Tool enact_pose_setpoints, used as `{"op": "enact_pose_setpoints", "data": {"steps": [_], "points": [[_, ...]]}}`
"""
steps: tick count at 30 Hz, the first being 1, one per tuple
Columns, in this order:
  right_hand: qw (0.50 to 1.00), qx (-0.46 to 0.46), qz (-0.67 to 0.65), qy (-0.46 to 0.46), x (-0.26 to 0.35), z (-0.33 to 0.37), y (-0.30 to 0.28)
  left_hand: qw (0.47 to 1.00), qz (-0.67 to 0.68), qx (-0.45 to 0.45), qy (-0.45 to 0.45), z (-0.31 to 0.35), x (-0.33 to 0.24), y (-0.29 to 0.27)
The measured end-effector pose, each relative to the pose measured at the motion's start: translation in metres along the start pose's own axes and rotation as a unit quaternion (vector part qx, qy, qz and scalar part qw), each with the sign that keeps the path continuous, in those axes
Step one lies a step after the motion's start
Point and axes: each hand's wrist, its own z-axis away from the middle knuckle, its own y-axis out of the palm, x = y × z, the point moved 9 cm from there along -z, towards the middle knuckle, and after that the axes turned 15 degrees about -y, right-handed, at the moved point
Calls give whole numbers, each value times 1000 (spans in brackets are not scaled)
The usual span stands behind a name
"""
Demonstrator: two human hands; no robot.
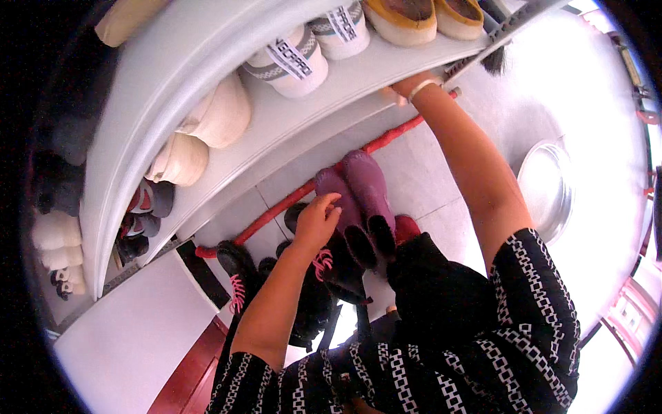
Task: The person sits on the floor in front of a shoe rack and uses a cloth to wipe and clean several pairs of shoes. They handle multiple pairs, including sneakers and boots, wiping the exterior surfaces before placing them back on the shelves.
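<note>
My right hand point(412, 87), with a pale bangle at the wrist, reaches to the edge of the white shelf point(303, 124). Its fingers are partly hidden there, so their grip does not show. Over the floor my left hand point(318, 219) hovers with loosely bent fingers apart, nothing seen in them. Closest to it is a pair of purple boots point(365, 179) with dark fuzzy tops. Black shoes with pink laces point(235, 276) stand to its left. A red-wrapped pole point(276, 208) runs along the floor below the shelf, passing by the boot toes.
On the shelf are white sneakers point(293, 65), yellow slip-on shoes point(407, 22), cream shoes point(217, 114) and red-grey shoes point(148, 200). A round metal basin point(548, 190) lies right of my right arm. Dark bristles point(494, 62) show past the shelf's right end.
</note>
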Motion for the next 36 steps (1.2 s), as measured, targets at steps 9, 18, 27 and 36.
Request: {"op": "enact_pose_setpoints", "data": {"steps": [9, 18, 27, 36], "points": [[980, -7, -198, 28, 50, 158, -74, 999, 12, -17, 30, 31, -24, -17], [933, 124, -289, 175, 86, 351, -42, 988, -92, -42, 120, 70, -57, 16], [920, -98, -318, 207, 23, 290, -151, 993, 99, 55, 36, 93, -78, 18], [795, -165, -580, 71, 117, 189, -361, 768, 574, 276, -66, 151, -132, -18]]}}
